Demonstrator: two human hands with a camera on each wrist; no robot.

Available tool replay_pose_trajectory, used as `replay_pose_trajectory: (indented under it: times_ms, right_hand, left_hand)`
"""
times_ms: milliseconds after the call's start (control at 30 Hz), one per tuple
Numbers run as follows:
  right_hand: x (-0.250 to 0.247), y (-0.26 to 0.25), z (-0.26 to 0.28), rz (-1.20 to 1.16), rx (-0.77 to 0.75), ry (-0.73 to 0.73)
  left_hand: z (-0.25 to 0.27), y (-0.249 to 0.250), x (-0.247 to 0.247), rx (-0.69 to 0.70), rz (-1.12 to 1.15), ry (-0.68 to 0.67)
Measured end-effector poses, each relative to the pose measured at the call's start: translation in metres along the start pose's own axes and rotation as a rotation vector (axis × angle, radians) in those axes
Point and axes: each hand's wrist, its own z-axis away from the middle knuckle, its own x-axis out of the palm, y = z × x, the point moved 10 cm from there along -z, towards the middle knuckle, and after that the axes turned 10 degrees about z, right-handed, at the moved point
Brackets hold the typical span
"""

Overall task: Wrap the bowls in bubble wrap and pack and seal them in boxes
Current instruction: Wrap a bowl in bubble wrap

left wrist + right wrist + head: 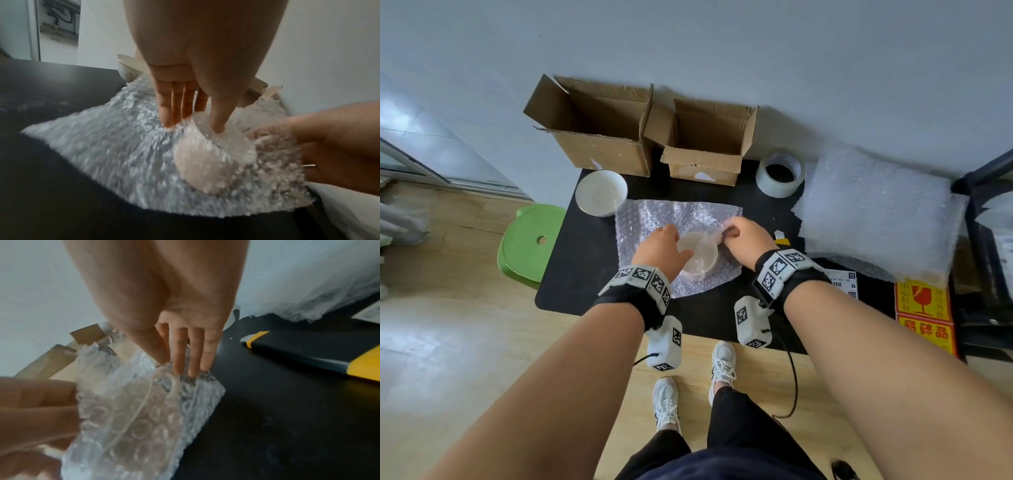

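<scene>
A pale bowl [702, 260] sits on a sheet of bubble wrap [650, 219] spread on the black table [585, 267]. My left hand [678, 251] holds the bowl's left rim, thumb inside and fingers outside, with wrap under them. In the left wrist view the bowl [213, 159] shows through the wrap [115, 155] below my left hand [194, 125]. My right hand [726, 233] pinches a fold of the wrap at the bowl's far right side. The right wrist view shows that hand [168, 366] with thumb and fingers meeting on the wrap [131, 418].
A second white bowl [601, 197] stands at the sheet's far left corner. Two open cardboard boxes [599, 133] [705, 140] line the wall. A tape roll [779, 174], a stack of bubble wrap [873, 212] and a yellow-black knife [308, 356] lie right. A green stool [530, 240] stands left.
</scene>
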Motion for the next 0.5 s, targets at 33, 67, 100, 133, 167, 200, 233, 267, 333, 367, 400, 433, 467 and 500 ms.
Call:
replay_pose_trajectory:
  times_ms: [33,67,100,133,167,200,233,267,333,367,400,433,467,500]
  right_hand:
    - [-0.003,0.007,0.000,-0.021,0.041,0.027]
    - [-0.006,0.015,0.001,-0.047,0.090,0.045]
    - [-0.007,0.023,0.002,-0.082,0.140,0.045]
    - [-0.006,0.031,0.004,-0.121,0.188,0.025]
    - [-0.005,0.037,0.006,-0.152,0.226,-0.003]
    - [-0.004,0.042,0.009,-0.181,0.253,-0.024]
    - [-0.003,0.046,0.012,-0.218,0.267,-0.040]
    - [-0.001,0.048,0.014,-0.268,0.269,-0.063]
    - [0.008,0.045,0.019,-0.396,0.245,-0.144]
    - [0.013,0.042,0.022,-0.429,0.228,-0.191]
    - [0.017,0.039,0.024,-0.431,0.207,-0.232]
    - [0.021,0.037,0.027,-0.410,0.194,-0.267]
    - [0.025,0.037,0.026,-0.381,0.192,-0.284]
    - [0.029,0.038,0.024,-0.374,0.210,-0.279]
  left_hand:
    - [-0.001,0.000,0.000,-0.022,-0.032,-0.010]
    - [-0.001,-0.002,0.001,-0.048,-0.064,-0.018]
    - [-0.003,-0.004,0.002,-0.077,-0.088,-0.029]
    - [-0.005,-0.007,0.005,-0.108,-0.092,-0.042]
    - [-0.007,-0.011,0.007,-0.143,-0.073,-0.055]
    - [-0.008,-0.015,0.010,-0.181,-0.033,-0.061]
    - [-0.007,-0.019,0.012,-0.217,0.015,-0.062]
    - [-0.006,-0.021,0.014,-0.243,0.061,-0.065]
    - [-0.006,-0.024,0.020,-0.281,0.160,-0.087]
    - [-0.005,-0.024,0.024,-0.305,0.209,-0.111]
    - [-0.004,-0.024,0.027,-0.325,0.233,-0.137]
    - [-0.004,-0.021,0.027,-0.320,0.206,-0.156]
    - [-0.006,-0.016,0.022,-0.283,0.120,-0.145]
    - [-0.008,-0.009,0.010,-0.229,0.008,-0.077]
